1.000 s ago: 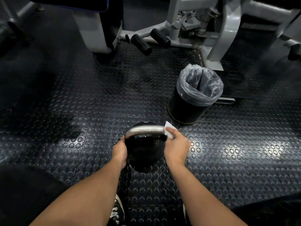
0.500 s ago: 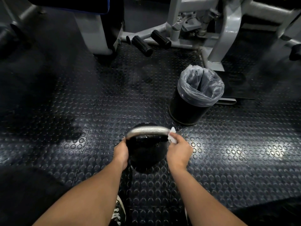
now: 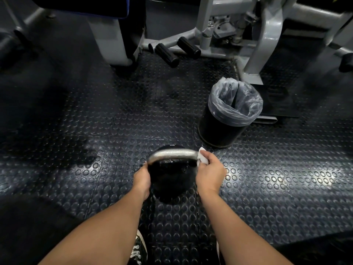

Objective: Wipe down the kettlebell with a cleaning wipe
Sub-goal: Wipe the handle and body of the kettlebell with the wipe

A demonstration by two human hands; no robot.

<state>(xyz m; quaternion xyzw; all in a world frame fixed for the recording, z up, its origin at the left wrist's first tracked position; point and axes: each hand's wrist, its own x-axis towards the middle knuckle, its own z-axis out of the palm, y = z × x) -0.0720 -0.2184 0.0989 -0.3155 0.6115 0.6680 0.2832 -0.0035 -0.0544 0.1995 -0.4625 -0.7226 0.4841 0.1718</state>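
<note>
Down on studded black rubber flooring, a black round kettlebell with a steel handle.
Left hand grips its side; right hand pinches a white cleaning wipe against the handle's right end; its small white marking is unreadable.

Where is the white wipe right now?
In the head view, the wipe is pinched in the right hand, pressed against the right end of the kettlebell handle, with the lined bin just beyond it.
</note>
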